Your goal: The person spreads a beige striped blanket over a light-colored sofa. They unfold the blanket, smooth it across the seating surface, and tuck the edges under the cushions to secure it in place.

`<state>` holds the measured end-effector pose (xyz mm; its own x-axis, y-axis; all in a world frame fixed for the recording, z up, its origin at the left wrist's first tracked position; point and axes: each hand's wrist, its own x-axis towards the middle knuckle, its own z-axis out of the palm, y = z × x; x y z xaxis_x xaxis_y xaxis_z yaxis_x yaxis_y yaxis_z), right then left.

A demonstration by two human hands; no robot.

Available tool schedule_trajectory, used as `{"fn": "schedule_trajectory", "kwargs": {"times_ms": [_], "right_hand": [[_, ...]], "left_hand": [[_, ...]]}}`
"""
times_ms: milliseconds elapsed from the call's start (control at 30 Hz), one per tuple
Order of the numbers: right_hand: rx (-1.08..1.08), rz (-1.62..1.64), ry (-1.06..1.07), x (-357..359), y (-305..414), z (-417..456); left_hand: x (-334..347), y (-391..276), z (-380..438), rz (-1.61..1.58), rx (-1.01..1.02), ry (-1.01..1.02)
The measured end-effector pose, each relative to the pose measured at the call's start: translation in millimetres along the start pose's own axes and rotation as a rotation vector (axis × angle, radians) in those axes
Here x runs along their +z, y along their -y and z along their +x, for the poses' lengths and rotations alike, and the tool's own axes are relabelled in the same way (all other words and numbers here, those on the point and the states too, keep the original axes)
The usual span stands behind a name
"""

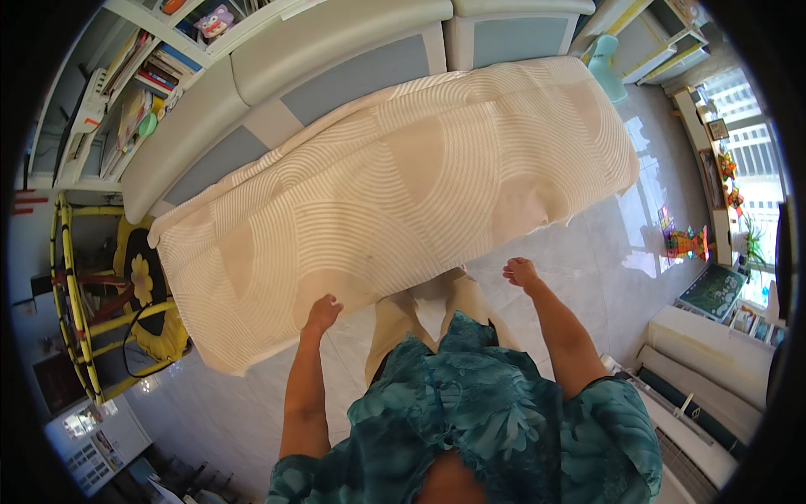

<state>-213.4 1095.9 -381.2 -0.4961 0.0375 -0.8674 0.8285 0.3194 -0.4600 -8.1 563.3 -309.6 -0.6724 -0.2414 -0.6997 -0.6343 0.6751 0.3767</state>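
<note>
A beige sofa cover with pale ribbed arcs lies over the seat of a long sofa in front of me. Its front edge hangs toward the tiles, and a few shallow creases cross it. My left hand is loosely curled and appears against the cover's near edge, with no fabric visibly raised by it. Over the floor, just off the cover's front edge, my right hand has its fingers curled in, and I see nothing in it. The sofa backrest, in cream and grey, rises behind the cover.
At the left stand a yellow-framed trampoline and a bookshelf. A small teal chair is beyond the sofa's right end. A colourful tile figure rests on the tiled floor near the window. A white cabinet is at right.
</note>
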Motion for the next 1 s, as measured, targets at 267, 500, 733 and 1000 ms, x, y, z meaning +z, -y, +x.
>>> {"fn": "schedule_trajectory", "kwargs": {"times_ms": [267,500,733,1000], "right_hand": [[0.067,-0.12,0.032,31,20,16],[-0.13,-0.332,0.157,45,24,133],[-0.665,-0.748,-0.23,140,192,190],[-1.022,-0.945,-0.601,188,289,285]], "left_hand": [[-109,-52,123,0.154,0.174,0.031],[-82,-85,211,0.071,0.271,0.106],[-68,-133,325,0.17,0.46,-0.203],[-112,-252,464,0.329,0.697,-0.387]]}}
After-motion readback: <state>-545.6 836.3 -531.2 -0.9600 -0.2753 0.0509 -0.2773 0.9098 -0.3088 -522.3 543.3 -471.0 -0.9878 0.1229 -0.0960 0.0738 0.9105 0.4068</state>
